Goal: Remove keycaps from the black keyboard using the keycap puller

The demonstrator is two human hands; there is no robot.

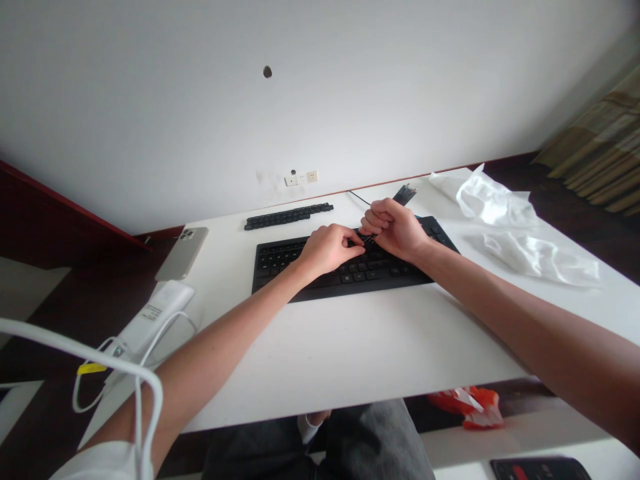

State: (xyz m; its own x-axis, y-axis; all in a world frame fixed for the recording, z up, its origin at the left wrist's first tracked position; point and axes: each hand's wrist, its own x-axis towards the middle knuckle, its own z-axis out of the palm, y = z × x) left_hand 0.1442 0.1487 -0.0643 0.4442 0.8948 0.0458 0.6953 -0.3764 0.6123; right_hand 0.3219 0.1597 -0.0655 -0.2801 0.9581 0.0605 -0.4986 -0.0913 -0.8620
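A black keyboard (350,279) lies on the white desk, with both hands over its middle. My right hand (395,230) is closed in a fist round a dark grey tool (405,194). The tool's shiny-tipped end sticks out above the fist, and thin wire-like strands show below it. Its exact kind is unclear. My left hand (327,250) pinches with thumb and fingers just beside the fist, close above the keys; whatever is between those fingertips is hidden. Behind the keyboard, loose black keycaps (289,217) are lined up in rows.
A phone (182,253) and a white power bank-like block (155,313) with white cables lie on the left. Crumpled clear plastic bags (493,200) rest on the right. A thin black cable (359,197) runs behind the keyboard. An orange wrapper (473,405) lies below the desk.
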